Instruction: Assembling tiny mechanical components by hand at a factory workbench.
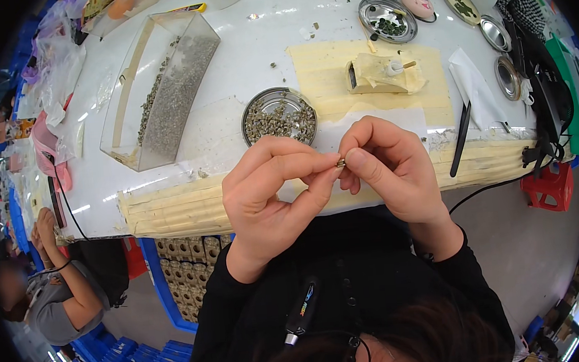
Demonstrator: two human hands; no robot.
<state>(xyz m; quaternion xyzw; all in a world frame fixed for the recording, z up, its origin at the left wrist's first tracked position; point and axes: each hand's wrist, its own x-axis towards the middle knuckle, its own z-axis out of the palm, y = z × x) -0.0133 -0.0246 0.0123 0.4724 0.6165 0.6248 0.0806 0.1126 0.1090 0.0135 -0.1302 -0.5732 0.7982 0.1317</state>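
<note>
A tiny brass-coloured metal part (pixel 340 164) is pinched between the fingertips of both hands, above the table's near edge. My left hand (pixel 273 192) comes in from the left, thumb and forefinger closed on it. From the other side my right hand (pixel 394 173) grips it, thumb against bent fingers. Most of the part is covered by fingertips, so its exact kind does not show. Just beyond the hands sits a round metal dish (pixel 279 116) of small metallic pieces. Farther off, a small block wrapped in yellow tape (pixel 384 75) has a short stick standing in it.
On the left lies a clear tray (pixel 172 88) of many small pieces. Black tweezers (pixel 461 139) and white paper (pixel 478 88) rest at right, below a dish of dark green bits (pixel 388 20). A blue crate (pixel 168 286) stands beneath the table; another person (pixel 60 294) sits at left.
</note>
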